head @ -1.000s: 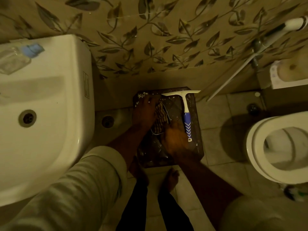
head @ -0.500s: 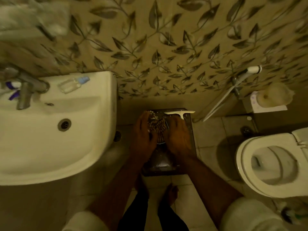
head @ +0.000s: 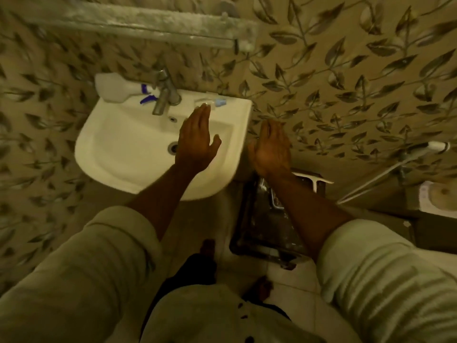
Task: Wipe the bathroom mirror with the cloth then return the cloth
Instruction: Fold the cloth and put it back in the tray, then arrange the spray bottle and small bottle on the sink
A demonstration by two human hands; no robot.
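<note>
My left hand (head: pixel 196 142) hovers flat over the white basin (head: pixel 118 149), fingers straight and holding nothing. My right hand (head: pixel 270 147) is raised beside the basin's right edge, also flat and holding nothing. Below my right forearm lies the dark tray (head: pixel 262 233) on the floor. A bit of the striped cloth (head: pixel 276 200) shows in it, mostly hidden by my arm. The white squeegee (head: pixel 312 179) rests across the tray's far end. A dusty ledge (head: pixel 138 23) runs along the wall at the top; the mirror glass itself is not in view.
A metal tap (head: pixel 163 97) stands at the back of the basin, with a white spray bottle (head: pixel 116 91) to its left and a small clear bottle (head: pixel 210 102) to its right. A hose sprayer (head: pixel 437 146) hangs on the leaf-patterned wall at right. My bare feet (head: pixel 207 247) stand on floor tiles.
Both hands have let go of the cloth in the tray and lifted up to basin height. The view has swung up and left, bringing the tap and the ledge into sight.
</note>
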